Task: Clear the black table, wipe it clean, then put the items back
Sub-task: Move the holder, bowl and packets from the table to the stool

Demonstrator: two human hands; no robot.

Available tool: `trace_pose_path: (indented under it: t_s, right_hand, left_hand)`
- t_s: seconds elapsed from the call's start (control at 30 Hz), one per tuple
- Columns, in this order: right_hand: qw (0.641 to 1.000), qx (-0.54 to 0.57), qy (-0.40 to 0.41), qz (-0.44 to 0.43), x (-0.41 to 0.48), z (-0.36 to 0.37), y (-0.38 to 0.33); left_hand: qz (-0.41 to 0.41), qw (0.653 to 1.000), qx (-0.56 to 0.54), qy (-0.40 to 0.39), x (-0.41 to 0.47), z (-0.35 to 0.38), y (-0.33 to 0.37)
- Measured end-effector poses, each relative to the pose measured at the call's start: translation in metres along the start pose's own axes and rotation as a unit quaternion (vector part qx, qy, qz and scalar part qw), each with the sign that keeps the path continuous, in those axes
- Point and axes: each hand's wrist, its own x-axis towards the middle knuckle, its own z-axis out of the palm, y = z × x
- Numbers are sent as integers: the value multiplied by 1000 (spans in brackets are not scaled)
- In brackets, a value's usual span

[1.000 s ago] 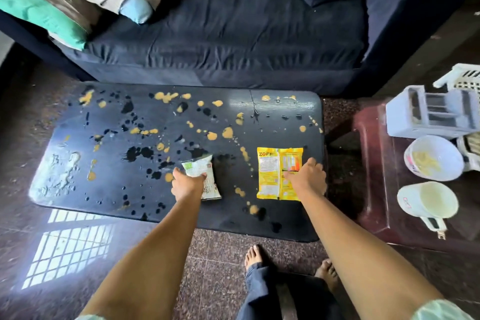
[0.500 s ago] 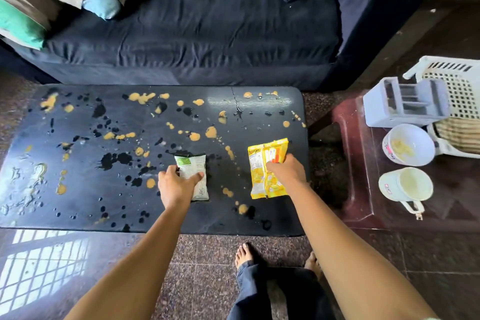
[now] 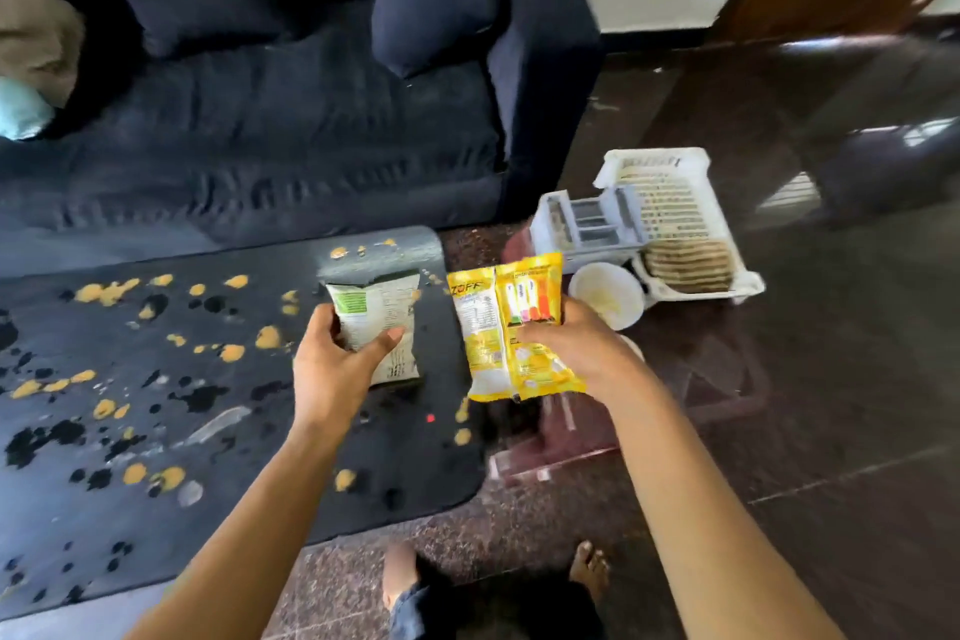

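Observation:
The black table (image 3: 218, 473) is spattered with yellow and dark blobs and fills the left half of the view. My left hand (image 3: 332, 369) grips a small white and green packet (image 3: 379, 322), lifted above the table's right end. My right hand (image 3: 576, 348) grips a yellow snack packet (image 3: 509, 327), held in the air past the table's right edge, over the low red stand (image 3: 717, 379).
On the red stand sit a white bowl (image 3: 608, 294), a grey plastic holder (image 3: 587, 229) and a white basket (image 3: 675, 218) with a woven mat in it. A dark blue sofa (image 3: 291, 130) runs behind the table. My bare feet (image 3: 400, 572) stand on the tiled floor.
Both packets have come up off the table and moved right with my hands. The view has swung right, and the yellow packet now hangs beyond the table's edge.

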Motion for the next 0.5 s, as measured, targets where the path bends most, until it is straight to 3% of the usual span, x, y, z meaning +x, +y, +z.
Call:
trace_pose_path:
  t_s: [0.1, 0.23, 0.37, 0.5]
  right_hand:
    - [998, -17, 48, -38, -17, -92, -2]
    - [972, -148, 177, -33, -30, -197, 20]
    - [908, -345, 235, -42, -25, -241, 64]
    - [822, -459, 269, -204, 0, -229, 129]
  left_hand:
    - [49, 994, -77, -59, -13, 47, 46]
    - [65, 974, -163, -143, -28, 113, 83]
    - [48, 959, -216, -178, -37, 181, 98]
    - [1, 942, -275, -193, -48, 224, 103]
